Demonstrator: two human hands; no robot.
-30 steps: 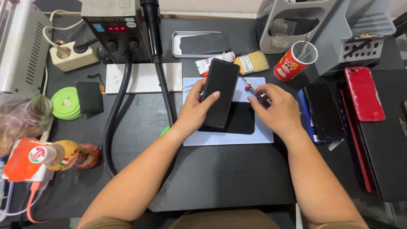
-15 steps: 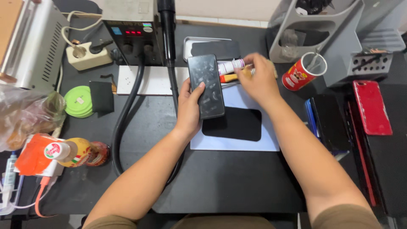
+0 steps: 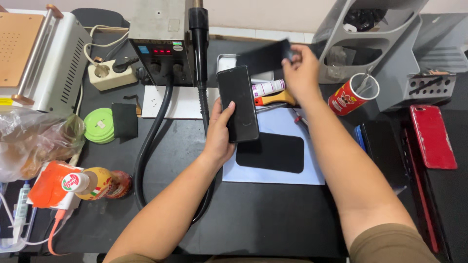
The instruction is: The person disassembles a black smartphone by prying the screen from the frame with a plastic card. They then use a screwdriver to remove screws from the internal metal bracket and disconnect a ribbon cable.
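A black bench (image 3: 273,234) fills the view, with a pale wall strip at 12 o'clock. A grey mat (image 3: 292,175) lies at centre under a black panel (image 3: 270,152). The left hand (image 3: 219,134) is closed around a dark phone (image 3: 237,110), held just above the mat. At 1 o'clock the right hand (image 3: 302,73) pinches a thin black sheet (image 3: 263,56), blurred and hard to identify. A grey station (image 3: 161,39) at 11 o'clock is cut off on top; a red phone (image 3: 431,136) lies at 3 o'clock.
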